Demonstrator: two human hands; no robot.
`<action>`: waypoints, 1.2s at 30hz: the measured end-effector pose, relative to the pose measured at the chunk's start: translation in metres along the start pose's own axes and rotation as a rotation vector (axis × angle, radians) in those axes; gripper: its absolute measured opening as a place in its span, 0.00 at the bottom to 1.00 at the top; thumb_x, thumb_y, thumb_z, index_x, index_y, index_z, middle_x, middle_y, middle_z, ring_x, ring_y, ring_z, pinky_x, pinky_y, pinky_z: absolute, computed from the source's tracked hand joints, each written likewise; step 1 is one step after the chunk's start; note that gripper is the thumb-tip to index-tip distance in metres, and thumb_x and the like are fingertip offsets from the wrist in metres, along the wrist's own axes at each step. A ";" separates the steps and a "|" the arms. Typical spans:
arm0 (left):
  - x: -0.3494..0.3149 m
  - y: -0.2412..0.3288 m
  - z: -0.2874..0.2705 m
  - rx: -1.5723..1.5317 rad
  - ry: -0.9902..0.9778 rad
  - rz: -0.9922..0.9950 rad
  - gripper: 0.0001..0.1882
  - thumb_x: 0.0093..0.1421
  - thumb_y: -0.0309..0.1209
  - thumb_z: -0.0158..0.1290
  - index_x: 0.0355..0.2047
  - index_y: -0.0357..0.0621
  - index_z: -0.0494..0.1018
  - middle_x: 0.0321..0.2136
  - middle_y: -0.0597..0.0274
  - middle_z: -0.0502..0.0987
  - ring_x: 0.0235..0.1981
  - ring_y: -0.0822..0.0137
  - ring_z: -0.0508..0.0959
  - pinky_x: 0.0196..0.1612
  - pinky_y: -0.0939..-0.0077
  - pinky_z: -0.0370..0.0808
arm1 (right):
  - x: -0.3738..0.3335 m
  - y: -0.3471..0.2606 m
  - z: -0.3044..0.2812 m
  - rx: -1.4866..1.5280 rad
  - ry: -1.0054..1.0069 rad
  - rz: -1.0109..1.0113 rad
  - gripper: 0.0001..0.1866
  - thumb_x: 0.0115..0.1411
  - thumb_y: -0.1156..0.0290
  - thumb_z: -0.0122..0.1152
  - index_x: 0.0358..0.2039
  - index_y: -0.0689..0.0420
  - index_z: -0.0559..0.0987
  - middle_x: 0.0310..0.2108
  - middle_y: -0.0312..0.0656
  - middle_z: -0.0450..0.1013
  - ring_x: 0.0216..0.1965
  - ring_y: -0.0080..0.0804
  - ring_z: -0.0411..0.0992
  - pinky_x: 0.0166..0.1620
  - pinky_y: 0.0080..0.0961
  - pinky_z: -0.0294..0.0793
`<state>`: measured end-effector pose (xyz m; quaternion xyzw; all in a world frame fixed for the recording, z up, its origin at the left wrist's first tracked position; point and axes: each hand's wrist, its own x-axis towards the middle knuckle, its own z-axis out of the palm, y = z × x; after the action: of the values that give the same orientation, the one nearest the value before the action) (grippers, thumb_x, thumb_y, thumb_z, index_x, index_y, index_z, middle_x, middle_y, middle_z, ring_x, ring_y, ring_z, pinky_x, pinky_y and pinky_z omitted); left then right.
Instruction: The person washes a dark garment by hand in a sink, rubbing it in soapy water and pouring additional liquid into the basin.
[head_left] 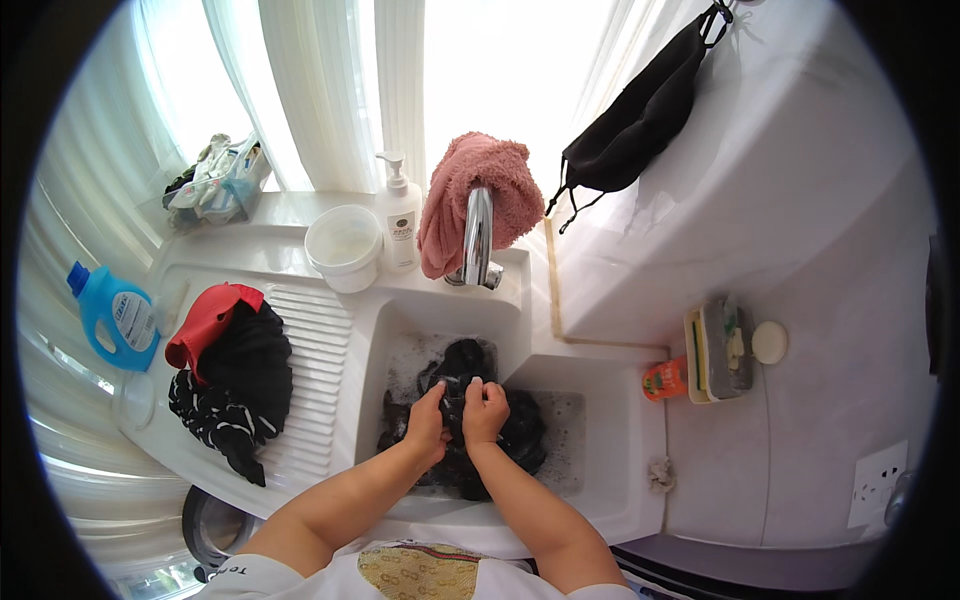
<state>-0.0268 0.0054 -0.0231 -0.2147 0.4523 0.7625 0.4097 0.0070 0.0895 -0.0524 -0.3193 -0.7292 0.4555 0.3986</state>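
Observation:
A wet black garment lies bunched in soapy water inside the white sink basin. Both hands grip a fold of it near the basin's middle. My left hand is closed on the cloth from the left, thumb toward the far side. Close beside it, my right hand pinches the same garment, fingers curled. Part of the cloth stretches between and under the hands, and its lower part sits in the water. What kind of garment it is cannot be made out.
Left, a ribbed washboard bears black clothing and a red piece. A blue detergent bottle, white bucket and pump bottle stand around it. A pink towel drapes the chrome faucet. A black mask hangs right.

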 end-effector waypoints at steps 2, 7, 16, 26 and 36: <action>0.023 -0.005 -0.011 -0.153 -0.065 0.147 0.13 0.62 0.39 0.46 0.30 0.42 0.72 0.25 0.63 0.73 0.23 0.69 0.73 0.29 0.73 0.71 | -0.022 -0.028 -0.003 0.074 -0.105 -0.107 0.16 0.53 0.68 0.59 0.15 0.61 0.66 0.17 0.42 0.61 0.19 0.36 0.61 0.24 0.28 0.62; -0.010 0.008 0.001 0.435 -0.117 0.071 0.12 0.56 0.37 0.56 0.21 0.47 0.69 0.16 0.71 0.66 0.19 0.78 0.66 0.22 0.79 0.64 | 0.011 0.028 -0.001 -0.092 0.038 0.239 0.21 0.53 0.60 0.59 0.12 0.62 0.69 0.10 0.49 0.63 0.13 0.40 0.62 0.23 0.34 0.64; 0.006 0.008 -0.013 0.896 -0.424 0.743 0.31 0.52 0.36 0.61 0.52 0.34 0.63 0.39 0.57 0.76 0.39 0.64 0.75 0.46 0.69 0.70 | 0.065 -0.022 -0.070 0.423 0.031 0.552 0.23 0.59 0.57 0.59 0.14 0.53 0.62 0.13 0.24 0.51 0.16 0.14 0.46 0.19 0.20 0.45; -0.032 0.083 0.026 0.678 -0.574 0.576 0.14 0.59 0.27 0.53 0.45 0.36 0.70 0.36 0.67 0.75 0.37 0.78 0.72 0.42 0.82 0.70 | 0.076 -0.083 -0.136 0.749 -0.703 0.879 0.23 0.55 0.65 0.63 0.48 0.59 0.69 0.42 0.38 0.72 0.44 0.26 0.70 0.47 0.20 0.68; -0.039 0.093 0.017 0.126 -0.465 0.367 0.15 0.59 0.28 0.50 0.46 0.37 0.71 0.42 0.55 0.76 0.44 0.66 0.75 0.50 0.72 0.71 | 0.084 -0.068 -0.116 0.153 -0.970 0.670 0.11 0.51 0.77 0.64 0.36 0.61 0.78 0.30 0.37 0.76 0.31 0.26 0.74 0.39 0.24 0.73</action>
<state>-0.0803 -0.0209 0.0605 0.0768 0.4238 0.8230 0.3704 0.0607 0.1809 0.0660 -0.2578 -0.6526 0.7017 -0.1239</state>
